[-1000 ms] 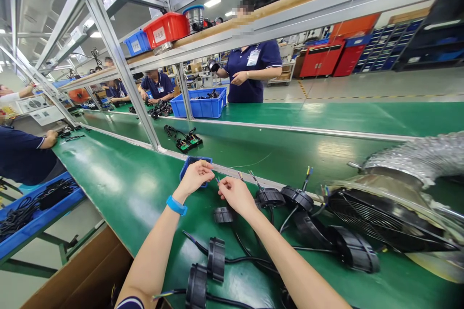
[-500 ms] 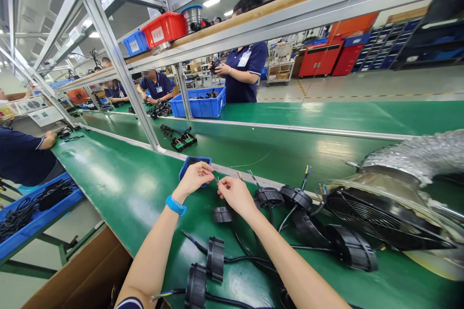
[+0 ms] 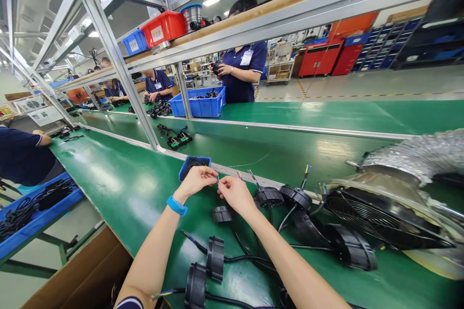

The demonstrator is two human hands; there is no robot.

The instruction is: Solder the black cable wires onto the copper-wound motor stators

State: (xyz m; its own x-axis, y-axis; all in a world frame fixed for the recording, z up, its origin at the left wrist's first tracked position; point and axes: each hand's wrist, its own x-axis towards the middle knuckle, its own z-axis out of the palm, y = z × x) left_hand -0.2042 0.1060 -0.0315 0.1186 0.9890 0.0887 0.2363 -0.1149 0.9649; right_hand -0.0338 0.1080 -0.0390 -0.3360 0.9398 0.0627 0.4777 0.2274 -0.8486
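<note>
My left hand, with a blue band at the wrist, is closed in a pinch at the thin coloured wires. What sits between its fingertips is too small to make out. Opposite it, my right hand pinches the same wires, and the fingertips of both hands nearly meet. Just behind my left hand stands a small blue bin of small dark parts. Around my right hand lie round black caps on black cables: one cap below it, another cap to its right with bare coloured wire ends.
More black caps with cables lie on the green bench. A fan with a silver duct occupies the right. Across the metal rail, a circuit board assembly lies on the belt. Co-workers work behind the shelf frame.
My left hand has moved slightly right, closing in on the wires at my right hand. The circuit board assembly has shifted a little left. My right hand stays almost still.
</note>
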